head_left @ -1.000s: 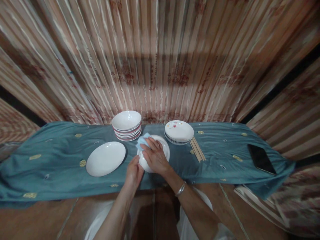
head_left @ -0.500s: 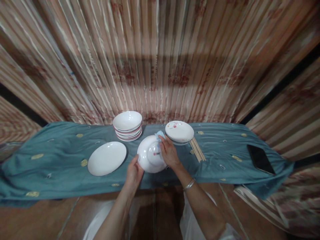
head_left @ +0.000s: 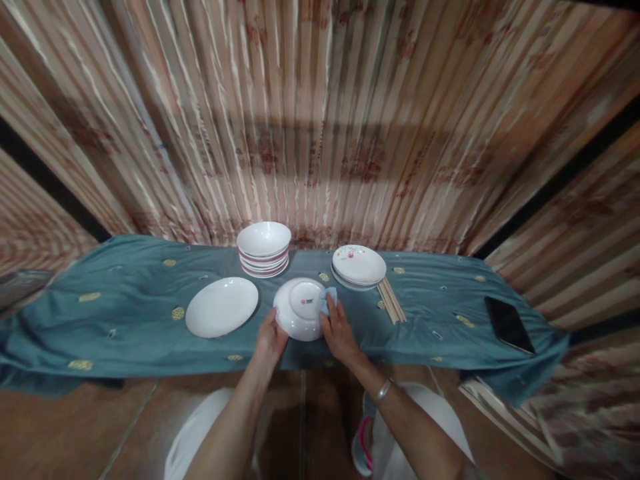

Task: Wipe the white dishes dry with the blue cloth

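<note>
A white dish (head_left: 301,320), tilted so its underside with a small red and dark mark faces me, is held over the front of the table. My left hand (head_left: 271,337) grips its left edge, thumb on the near side. Against the right side of the dish, my right hand (head_left: 341,331) presses a light blue cloth (head_left: 329,300), its fingers closed on it. A stack of white bowls with red bands (head_left: 264,241) stands behind the dish to the left. Behind it on the right sits a stack of flower-patterned plates (head_left: 359,265).
A white oval plate (head_left: 222,308) lies left of my hands. Several wooden chopsticks (head_left: 392,301) lie beside the plate stack. A black phone (head_left: 509,325) rests at the right end of the teal tablecloth (head_left: 130,320). Striped curtains (head_left: 320,120) hang behind the table.
My right hand has slid the cloth down from the dish's upper right rim to its right side. The dish has tilted a little, and the camera view has shifted slightly.
</note>
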A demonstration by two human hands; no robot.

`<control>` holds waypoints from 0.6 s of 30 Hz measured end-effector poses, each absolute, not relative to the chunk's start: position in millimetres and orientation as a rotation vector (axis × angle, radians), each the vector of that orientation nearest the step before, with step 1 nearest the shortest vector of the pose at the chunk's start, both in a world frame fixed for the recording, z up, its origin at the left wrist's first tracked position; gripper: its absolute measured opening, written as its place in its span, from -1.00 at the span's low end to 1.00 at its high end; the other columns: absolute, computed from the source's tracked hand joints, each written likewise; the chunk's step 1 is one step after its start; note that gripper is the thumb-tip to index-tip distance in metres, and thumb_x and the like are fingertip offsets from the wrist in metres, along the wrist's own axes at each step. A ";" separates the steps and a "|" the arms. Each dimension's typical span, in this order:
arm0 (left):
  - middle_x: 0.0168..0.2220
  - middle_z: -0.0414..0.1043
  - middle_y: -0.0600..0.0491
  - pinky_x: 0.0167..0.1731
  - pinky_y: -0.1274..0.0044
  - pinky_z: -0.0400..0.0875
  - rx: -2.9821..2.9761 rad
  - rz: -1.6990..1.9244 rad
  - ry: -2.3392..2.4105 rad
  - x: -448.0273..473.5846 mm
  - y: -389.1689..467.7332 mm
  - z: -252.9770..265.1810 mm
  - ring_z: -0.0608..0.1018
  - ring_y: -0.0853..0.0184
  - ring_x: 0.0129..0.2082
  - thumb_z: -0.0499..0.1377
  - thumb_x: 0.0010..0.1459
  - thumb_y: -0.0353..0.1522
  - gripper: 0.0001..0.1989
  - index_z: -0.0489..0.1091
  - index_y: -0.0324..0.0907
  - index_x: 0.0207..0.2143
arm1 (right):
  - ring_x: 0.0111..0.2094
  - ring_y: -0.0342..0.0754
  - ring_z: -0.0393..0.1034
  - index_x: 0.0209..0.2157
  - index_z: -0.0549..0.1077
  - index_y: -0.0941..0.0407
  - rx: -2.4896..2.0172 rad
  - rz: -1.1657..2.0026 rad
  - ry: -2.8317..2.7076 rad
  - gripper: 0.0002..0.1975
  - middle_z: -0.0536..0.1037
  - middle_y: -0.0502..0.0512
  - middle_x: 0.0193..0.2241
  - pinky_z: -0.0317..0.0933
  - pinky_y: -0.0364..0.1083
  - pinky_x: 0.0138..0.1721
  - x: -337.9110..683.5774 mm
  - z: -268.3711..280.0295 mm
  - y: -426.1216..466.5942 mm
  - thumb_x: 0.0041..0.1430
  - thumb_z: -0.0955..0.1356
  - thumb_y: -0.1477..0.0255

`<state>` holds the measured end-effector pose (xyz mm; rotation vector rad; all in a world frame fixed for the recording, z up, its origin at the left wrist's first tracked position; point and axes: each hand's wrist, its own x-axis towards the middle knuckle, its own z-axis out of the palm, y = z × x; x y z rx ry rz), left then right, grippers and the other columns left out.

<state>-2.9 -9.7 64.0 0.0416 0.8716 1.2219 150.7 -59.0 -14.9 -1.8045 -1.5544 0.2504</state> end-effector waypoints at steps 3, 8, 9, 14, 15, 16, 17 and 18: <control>-0.42 0.58 -0.06 -0.07 0.47 0.47 0.043 1.225 0.861 -3.0 -9.1 55.9 0.62 0.30 -0.30 -0.08 0.30 -0.46 -0.65 0.44 -0.40 -0.05 | 0.34 0.16 -0.09 0.32 0.03 0.20 -1.795 0.176 -1.634 -0.38 0.06 0.34 0.32 0.02 0.19 0.25 147.5 -19.9 -66.2 0.34 0.10 0.17; -0.29 0.59 -0.09 -0.09 0.48 0.47 0.010 1.246 0.941 -0.9 -8.1 41.7 0.60 0.29 -0.18 -0.03 0.27 -0.46 -0.68 0.45 -0.34 -0.05 | 0.33 0.17 -0.05 0.30 0.08 0.24 -1.794 0.079 -1.656 -0.39 0.07 0.39 0.30 0.05 0.19 0.24 144.2 -21.8 -68.3 0.35 0.10 0.18; -0.27 0.59 -0.09 -0.10 0.52 0.47 -0.005 1.252 0.958 -0.9 -8.0 39.9 0.60 0.32 -0.19 -0.03 0.26 -0.49 -0.68 0.44 -0.34 -0.04 | 0.32 0.17 -0.05 0.30 0.08 0.25 -1.802 0.069 -1.639 -0.39 0.08 0.40 0.30 0.06 0.18 0.23 141.6 -22.2 -69.6 0.35 0.09 0.18; -0.26 0.58 -0.05 -0.13 0.59 0.45 -0.022 1.272 0.967 -2.9 -9.6 36.3 0.59 0.39 -0.26 0.00 0.23 -0.54 -0.69 0.43 -0.28 -0.05 | 0.34 0.21 -0.11 0.34 -0.05 0.17 -1.799 -0.004 -1.577 -0.40 0.01 0.39 0.33 0.09 0.30 0.19 114.0 -28.1 -88.6 0.37 0.08 0.22; -0.28 0.58 -0.05 -0.14 0.60 0.45 -0.018 1.273 0.962 -3.1 -10.5 36.3 0.59 0.40 -0.28 0.00 0.23 -0.54 -0.70 0.44 -0.27 -0.07 | 0.35 0.22 -0.15 0.35 -0.08 0.15 -1.791 -0.028 -1.578 -0.40 -0.03 0.37 0.34 0.08 0.31 0.20 107.0 -29.1 -94.0 0.37 0.09 0.23; -0.30 0.57 -0.04 -0.14 0.61 0.44 -0.014 1.272 0.955 -3.1 -11.4 36.3 0.59 0.41 -0.31 0.00 0.23 -0.55 -0.71 0.45 -0.27 -0.09 | 0.35 0.23 -0.19 0.35 -0.09 0.15 -1.784 -0.050 -1.598 -0.40 -0.07 0.37 0.35 0.07 0.31 0.20 100.3 -29.5 -99.5 0.37 0.10 0.25; -0.34 0.57 -0.03 -0.15 0.61 0.44 -0.009 1.270 0.947 -3.0 -12.3 36.3 0.59 0.42 -0.34 -0.01 0.23 -0.55 -0.72 0.45 -0.26 -0.13 | 0.36 0.24 -0.22 0.35 -0.09 0.16 -1.784 -0.071 -1.625 -0.40 -0.10 0.37 0.35 0.06 0.32 0.20 94.0 -29.3 -104.6 0.37 0.10 0.27; -0.37 0.56 -0.01 -0.17 0.62 0.44 -0.002 1.268 0.936 -2.7 -13.1 36.1 0.58 0.43 -0.37 -0.01 0.24 -0.55 -0.73 0.46 -0.26 -0.16 | 0.36 0.25 -0.23 0.35 -0.08 0.16 -1.785 -0.084 -1.656 -0.41 -0.11 0.36 0.36 0.05 0.33 0.21 88.6 -28.3 -109.4 0.37 0.11 0.30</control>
